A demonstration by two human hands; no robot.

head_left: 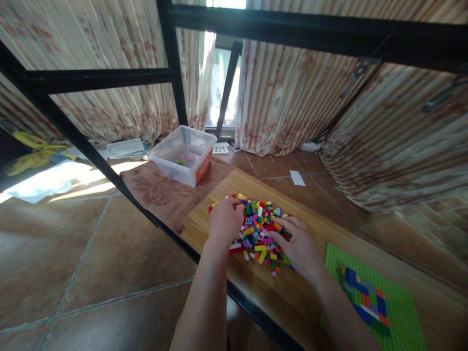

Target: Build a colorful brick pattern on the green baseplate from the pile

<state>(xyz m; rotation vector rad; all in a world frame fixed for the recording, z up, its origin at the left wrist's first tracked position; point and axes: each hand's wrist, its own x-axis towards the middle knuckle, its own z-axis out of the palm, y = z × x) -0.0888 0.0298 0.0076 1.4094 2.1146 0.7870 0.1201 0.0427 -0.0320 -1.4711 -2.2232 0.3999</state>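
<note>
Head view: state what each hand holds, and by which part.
Cannot be told. The left hand curls over the brick pile at its left edge, the right hand lies spread on its right; any gripped brick is hidden.

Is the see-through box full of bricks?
No, the see-through box holds only a few small pieces on its bottom, while the big pile of bricks lies on the wooden table.

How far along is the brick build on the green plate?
Done: a small patch of blue, orange and red bricks sits on the green plate. In hand: left hand and right hand are both in the loose brick pile. Left: most of the plate is bare, and the pile is large.
</note>
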